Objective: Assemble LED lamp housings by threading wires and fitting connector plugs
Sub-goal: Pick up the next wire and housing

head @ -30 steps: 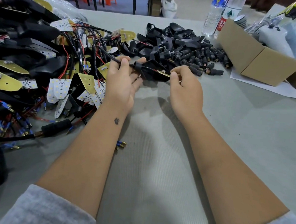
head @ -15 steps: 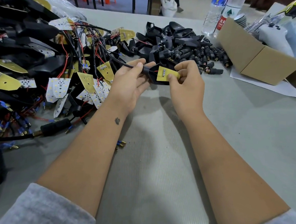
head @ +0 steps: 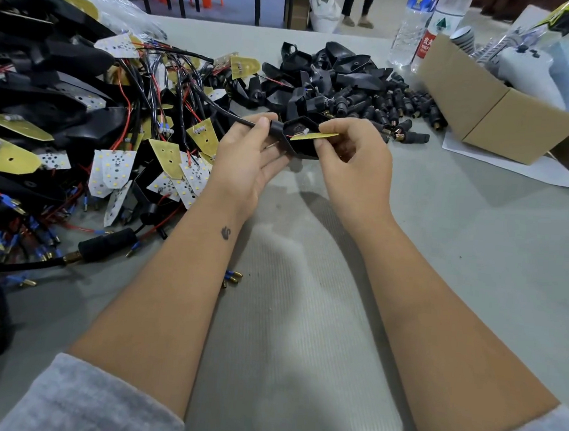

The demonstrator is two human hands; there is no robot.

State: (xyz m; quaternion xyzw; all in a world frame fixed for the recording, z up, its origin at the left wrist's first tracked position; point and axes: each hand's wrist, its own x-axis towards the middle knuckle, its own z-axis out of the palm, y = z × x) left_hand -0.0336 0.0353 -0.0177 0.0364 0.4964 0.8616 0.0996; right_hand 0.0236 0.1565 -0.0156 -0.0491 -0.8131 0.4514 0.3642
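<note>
Open cardboard box (head: 502,115) lies on white paper (head: 529,168); two water bottles (head: 421,30) stand just beside it.

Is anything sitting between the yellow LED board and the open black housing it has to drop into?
Nothing visible. The right hand pinches the LED board edge-on right above the housing, which the left hand steadies at the cable end. Only the board's own thin wires lie inside.

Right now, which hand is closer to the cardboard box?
Right. The right hand pinches the yellow LED board mid-table, with the cardboard box off to its right; the left hand sits farther left, holding the black housing.
</note>
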